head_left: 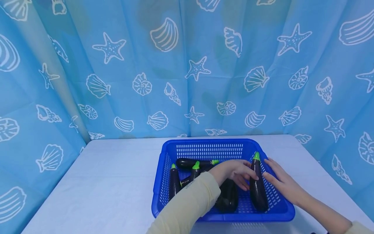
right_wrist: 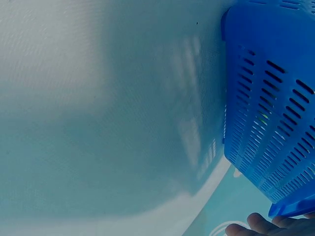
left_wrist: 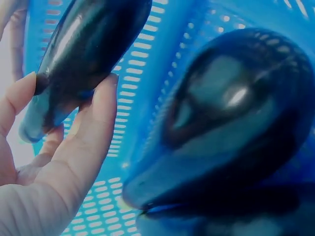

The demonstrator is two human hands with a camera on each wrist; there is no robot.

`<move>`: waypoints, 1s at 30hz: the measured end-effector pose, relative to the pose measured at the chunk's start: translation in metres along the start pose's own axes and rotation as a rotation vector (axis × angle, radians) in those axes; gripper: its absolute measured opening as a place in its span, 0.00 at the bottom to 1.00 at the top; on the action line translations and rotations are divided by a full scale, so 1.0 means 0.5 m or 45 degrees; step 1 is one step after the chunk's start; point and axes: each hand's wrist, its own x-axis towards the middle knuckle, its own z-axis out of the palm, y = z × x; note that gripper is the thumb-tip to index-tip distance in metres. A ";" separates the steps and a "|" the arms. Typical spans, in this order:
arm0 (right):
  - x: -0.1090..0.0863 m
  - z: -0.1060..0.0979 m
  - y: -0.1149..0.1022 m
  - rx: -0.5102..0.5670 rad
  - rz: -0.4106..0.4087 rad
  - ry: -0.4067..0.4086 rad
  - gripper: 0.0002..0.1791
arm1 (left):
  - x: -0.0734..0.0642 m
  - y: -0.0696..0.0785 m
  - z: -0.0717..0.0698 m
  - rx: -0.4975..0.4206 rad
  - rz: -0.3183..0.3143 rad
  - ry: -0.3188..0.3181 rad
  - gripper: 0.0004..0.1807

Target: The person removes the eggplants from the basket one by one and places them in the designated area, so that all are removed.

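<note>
In the head view a dark eggplant (head_left: 258, 193) with a bright green stem leans against the right wall of a blue basket (head_left: 204, 141). My left hand (head_left: 241, 172) reaches across into the basket and holds this eggplant. Close up in the left wrist view, thumb and finger of the left hand (left_wrist: 64, 172) lie on opposite sides of the glossy eggplant (left_wrist: 88, 49). Outside the basket's right rim, my right hand (head_left: 284, 182) has its fingers extended, fingertips right at the rim. Only its fingertips (right_wrist: 258, 223) show in the right wrist view, below the basket wall.
Several more eggplants lie in the basket: one upright at the left (head_left: 174, 182), one across the back (head_left: 191, 163), others partly hidden by my left sleeve (head_left: 187, 204). A white-covered table (head_left: 111, 182) carries the basket. Behind it hangs a blue curtain (head_left: 163, 81) with shell prints.
</note>
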 end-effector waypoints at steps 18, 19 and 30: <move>0.004 0.005 0.002 -0.015 0.041 -0.036 0.39 | -0.065 0.061 -0.072 -0.062 0.112 -0.016 0.31; 0.004 0.006 0.002 -0.016 0.041 -0.037 0.39 | -0.070 0.064 -0.079 -0.062 0.120 -0.021 0.32; 0.006 0.004 0.004 -0.003 0.015 -0.024 0.39 | -0.144 0.091 -0.186 0.020 0.170 -0.023 0.36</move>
